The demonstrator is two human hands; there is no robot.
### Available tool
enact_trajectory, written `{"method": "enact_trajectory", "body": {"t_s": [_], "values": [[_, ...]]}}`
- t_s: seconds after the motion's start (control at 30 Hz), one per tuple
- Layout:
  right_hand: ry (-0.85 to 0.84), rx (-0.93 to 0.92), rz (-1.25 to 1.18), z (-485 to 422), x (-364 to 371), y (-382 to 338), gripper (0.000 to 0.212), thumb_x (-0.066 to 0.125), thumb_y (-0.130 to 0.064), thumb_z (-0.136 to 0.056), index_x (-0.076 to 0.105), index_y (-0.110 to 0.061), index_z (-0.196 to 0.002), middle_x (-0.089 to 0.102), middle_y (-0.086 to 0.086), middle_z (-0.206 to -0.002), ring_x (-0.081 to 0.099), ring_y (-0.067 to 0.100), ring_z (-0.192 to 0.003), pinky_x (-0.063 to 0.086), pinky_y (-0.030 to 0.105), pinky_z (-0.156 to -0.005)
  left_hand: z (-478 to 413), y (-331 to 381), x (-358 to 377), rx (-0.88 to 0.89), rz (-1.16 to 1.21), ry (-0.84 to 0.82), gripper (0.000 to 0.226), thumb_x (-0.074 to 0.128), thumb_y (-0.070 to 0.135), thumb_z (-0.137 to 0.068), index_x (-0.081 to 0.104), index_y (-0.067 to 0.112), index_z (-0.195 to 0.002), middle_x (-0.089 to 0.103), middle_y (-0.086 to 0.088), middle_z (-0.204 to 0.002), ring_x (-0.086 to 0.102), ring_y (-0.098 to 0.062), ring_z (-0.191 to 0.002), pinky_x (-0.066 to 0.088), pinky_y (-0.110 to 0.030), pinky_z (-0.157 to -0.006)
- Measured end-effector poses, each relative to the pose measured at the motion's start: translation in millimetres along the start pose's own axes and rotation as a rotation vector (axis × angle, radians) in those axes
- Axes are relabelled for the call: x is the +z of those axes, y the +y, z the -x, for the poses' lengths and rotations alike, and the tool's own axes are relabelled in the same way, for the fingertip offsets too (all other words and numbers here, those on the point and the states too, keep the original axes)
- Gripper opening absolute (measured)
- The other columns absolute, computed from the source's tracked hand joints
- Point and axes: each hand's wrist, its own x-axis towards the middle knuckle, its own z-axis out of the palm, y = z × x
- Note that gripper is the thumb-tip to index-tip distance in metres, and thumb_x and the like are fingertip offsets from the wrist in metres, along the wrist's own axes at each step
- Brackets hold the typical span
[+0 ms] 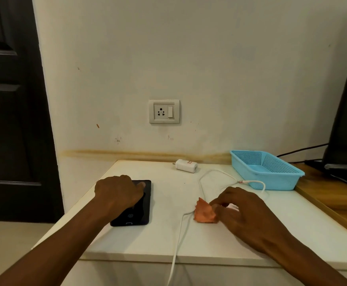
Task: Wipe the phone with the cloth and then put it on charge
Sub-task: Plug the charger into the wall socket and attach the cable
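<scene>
Phone [136, 205]: black, lying flat and screen-up on the left part of the white table [158, 240], long side running away from the camera, near end close to the front edge.

Left hand [118, 194]: lying palm-down over the far half of the phone, fingers curled loosely with the thumb tip [141, 184] pressing on the screen near its top edge; it is resting on the phone rather than lifting it.

Cloth [204, 212]: small, orange, crumpled, sitting on the table right of the phone and well apart from it.

Right hand [240, 211]: bearing down on the cloth's right side, fingertips pinching together on the fabric; motion blur is hiding exactly how many fingers are gripping.

Charging cable [179, 232]: white, hanging over the table's front edge, running up past the cloth's left corner, looping toward the wall and curling back so that its plug end [243, 182] is lying just in front of the basket.

Charger adapter [186, 165]: white, lying on its side near the wall, detached from the cable.

Basket [271, 174]: light blue, perforated, standing at the table's right rear.

Wall socket [164, 111]: white plate with switch, sitting above the table, nothing plugged in.
</scene>
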Motion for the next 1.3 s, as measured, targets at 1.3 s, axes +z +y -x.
{"method": "enact_trajectory", "body": {"t_s": [1.3], "values": [[-0.144, 0.27, -0.13, -234, 69, 45, 0.045, 0.078, -0.044, -0.06, 0.062, -0.024, -0.098, 0.068, 0.0, -0.08, 0.069, 0.018, -0.072, 0.059, 0.037, -0.071, -136, 105, 36, 0.712, 0.116, 0.297, 0.036, 0.065, 0.031, -0.084, 0.058, 0.014, -0.116, 0.059, -0.006, -0.108, 0.054, -0.024, -0.1, 0.033, -0.031, -0.067]]}}
